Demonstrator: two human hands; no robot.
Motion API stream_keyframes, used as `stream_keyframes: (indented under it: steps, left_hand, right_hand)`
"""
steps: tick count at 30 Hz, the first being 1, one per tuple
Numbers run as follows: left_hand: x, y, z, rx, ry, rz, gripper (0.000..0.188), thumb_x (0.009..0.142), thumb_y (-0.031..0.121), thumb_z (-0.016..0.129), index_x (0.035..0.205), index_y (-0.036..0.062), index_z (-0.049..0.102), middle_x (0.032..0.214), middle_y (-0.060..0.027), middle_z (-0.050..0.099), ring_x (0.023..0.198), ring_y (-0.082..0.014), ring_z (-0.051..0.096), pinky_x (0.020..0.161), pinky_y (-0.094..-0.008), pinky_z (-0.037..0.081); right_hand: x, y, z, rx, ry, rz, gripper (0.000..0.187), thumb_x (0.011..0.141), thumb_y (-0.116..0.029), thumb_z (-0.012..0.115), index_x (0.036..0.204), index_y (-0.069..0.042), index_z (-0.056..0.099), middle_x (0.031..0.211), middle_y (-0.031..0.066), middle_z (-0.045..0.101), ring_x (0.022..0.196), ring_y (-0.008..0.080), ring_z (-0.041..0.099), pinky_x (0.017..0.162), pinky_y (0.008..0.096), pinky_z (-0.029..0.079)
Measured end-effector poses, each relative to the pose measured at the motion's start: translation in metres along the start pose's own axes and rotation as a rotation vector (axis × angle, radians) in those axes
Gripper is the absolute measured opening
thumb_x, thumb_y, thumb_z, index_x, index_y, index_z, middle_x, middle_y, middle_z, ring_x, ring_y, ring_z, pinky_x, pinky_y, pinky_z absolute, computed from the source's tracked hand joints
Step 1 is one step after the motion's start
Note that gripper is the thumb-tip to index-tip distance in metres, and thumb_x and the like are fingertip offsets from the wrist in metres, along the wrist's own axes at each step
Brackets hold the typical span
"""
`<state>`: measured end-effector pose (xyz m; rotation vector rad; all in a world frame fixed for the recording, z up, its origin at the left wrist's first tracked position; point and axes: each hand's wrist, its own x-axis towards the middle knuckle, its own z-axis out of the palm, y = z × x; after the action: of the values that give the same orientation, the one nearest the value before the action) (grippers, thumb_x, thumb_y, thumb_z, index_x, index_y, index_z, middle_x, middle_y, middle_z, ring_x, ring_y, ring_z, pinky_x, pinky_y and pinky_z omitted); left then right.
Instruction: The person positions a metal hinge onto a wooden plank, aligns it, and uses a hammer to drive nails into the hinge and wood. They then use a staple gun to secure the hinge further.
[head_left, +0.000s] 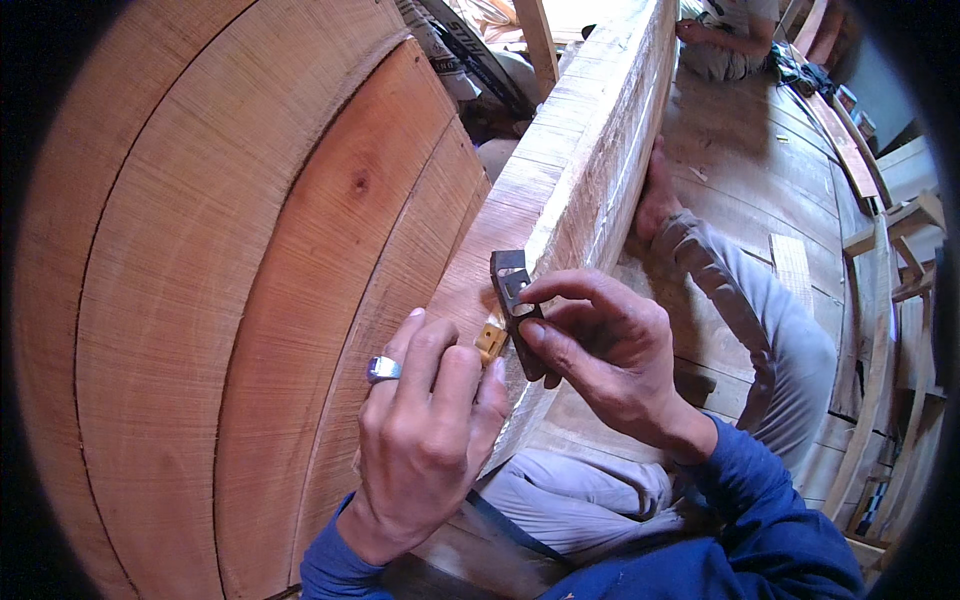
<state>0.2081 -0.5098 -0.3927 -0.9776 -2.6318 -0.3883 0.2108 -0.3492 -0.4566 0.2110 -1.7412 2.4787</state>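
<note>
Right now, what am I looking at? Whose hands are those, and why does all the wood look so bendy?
The picture comes from a camera worn on a person's head, looking down at their own two hands. Its very wide lens makes straight edges curve, so the wood only looks bendy.

The right hand pinches a small dark metal blade with a slot in it, held against the top edge of a thick wooden beam. The left hand, with a silver ring on one finger, holds a small yellow wooden block just beside the blade.

On the left rise wide curved wooden planks. The person wears blue sleeves and grey trousers and sits on a plank floor. Far off at the top, another person sits on that same floor.
</note>
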Motion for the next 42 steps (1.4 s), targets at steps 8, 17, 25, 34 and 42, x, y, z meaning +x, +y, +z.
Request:
stream_keyframes:
  steps: [8, 17, 25, 34, 42]
  left_hand:
    - [0.001, 0.001, -0.001, -0.077, 0.013, -0.078, 0.02, 0.079, 0.008, 0.066, 0.094, -0.0015, 0.057, 0.093, -0.0186, 0.055, 0.091, -0.0385, 0.058, 0.08, -0.0434, 0.049]
    - [0.042, -0.041, -0.004, -0.637, -0.114, -0.429, 0.042, 0.088, 0.025, 0.064, 0.118, -0.0002, 0.05, 0.102, -0.0155, 0.056, 0.096, -0.0189, 0.057, 0.079, -0.0312, 0.049]
    - [0.057, -0.047, 0.023, -1.323, -0.374, -0.587, 0.07, 0.082, 0.026, 0.073, 0.132, -0.0027, 0.033, 0.119, -0.0138, 0.051, 0.104, -0.018, 0.055, 0.083, -0.0285, 0.048]
    - [0.054, -0.046, 0.023, -1.384, -0.337, -0.637, 0.064, 0.082, 0.016, 0.073, 0.13, -0.0056, 0.036, 0.116, -0.0147, 0.052, 0.104, -0.0184, 0.056, 0.086, -0.0286, 0.049]
    - [0.057, -0.04, 0.025, -1.458, -0.313, -0.632, 0.07, 0.078, 0.017, 0.076, 0.13, -0.0067, 0.037, 0.119, -0.0157, 0.051, 0.103, -0.0192, 0.056, 0.085, -0.028, 0.05]
  right_hand:
    - [-0.002, 0.007, 0.005, 0.081, 0.026, -0.018, 0.046, 0.088, -0.001, 0.059, 0.129, -0.003, 0.039, 0.069, 0.0046, 0.063, 0.064, 0.006, 0.056, 0.058, 0.0227, 0.043]
    - [0.011, -0.006, -0.003, -0.08, -0.064, 0.022, 0.033, 0.09, -0.002, 0.056, 0.118, -0.002, 0.039, 0.068, 0.0065, 0.063, 0.063, 0.0071, 0.054, 0.057, 0.0245, 0.043]
    - [0.015, -0.009, -0.006, -0.023, -0.135, 0.064, 0.026, 0.091, -0.002, 0.056, 0.111, -0.004, 0.039, 0.069, 0.0052, 0.06, 0.06, 0.0077, 0.053, 0.052, 0.024, 0.041]
    - [0.002, 0.0, -0.029, 0.06, -0.049, 0.176, 0.023, 0.098, -0.018, 0.049, 0.115, -0.005, 0.041, 0.07, 0.0041, 0.058, 0.058, 0.0086, 0.054, 0.05, 0.023, 0.043]
    - [-0.1, 0.182, -0.209, -1.511, -0.248, 0.352, 0.035, 0.08, -0.029, 0.069, 0.104, -0.005, 0.057, 0.098, 0.0203, 0.058, 0.094, 0.0391, 0.058, 0.08, 0.0454, 0.048]
